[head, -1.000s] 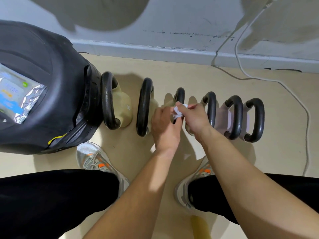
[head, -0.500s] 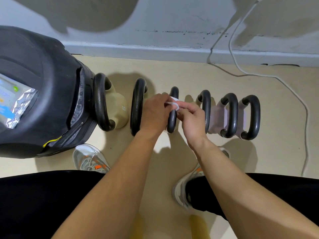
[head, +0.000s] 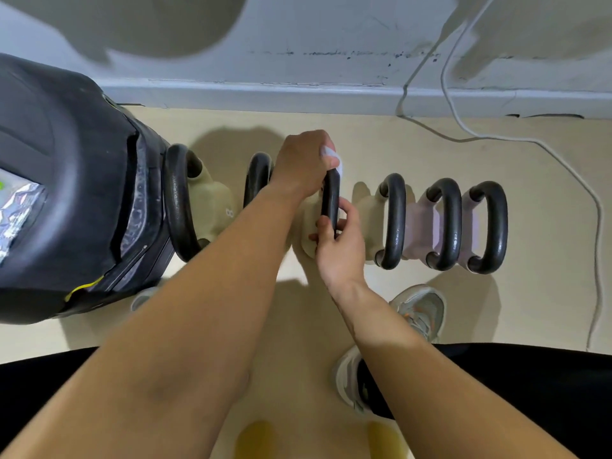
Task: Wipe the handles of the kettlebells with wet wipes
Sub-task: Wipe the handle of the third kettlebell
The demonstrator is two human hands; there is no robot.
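Landmark: third handle [head: 330,197], the one in work.

- Far left of it: black bag [head: 66,193], foil pack [head: 16,210] on top, first kettlebell [head: 212,207] touching the bag.
- Just left: second handle [head: 256,173], partly hidden by the left forearm.
- At its far end: left hand [head: 303,164], fist clenched round a bunched white wipe [head: 332,159] pressed to the bend of the bar.
- At its near end: right hand [head: 337,250], fingers and thumb curled round the bar, steadying it.
- Just right: fourth handle [head: 395,223], then fifth handle [head: 447,223] and sixth handle [head: 495,226], untouched.
- Far right: white cable [head: 563,160] trailing over the floor.

Risks, as I judge them:
- The wipe is wadded small, so a stroke may clean one strip only and miss the underside.
- The bells stand close, so a hard pull could rock this one into a neighbour or pinch knuckles against the second handle.
- The patch under the right hand's grip goes unwiped unless that hand shifts.
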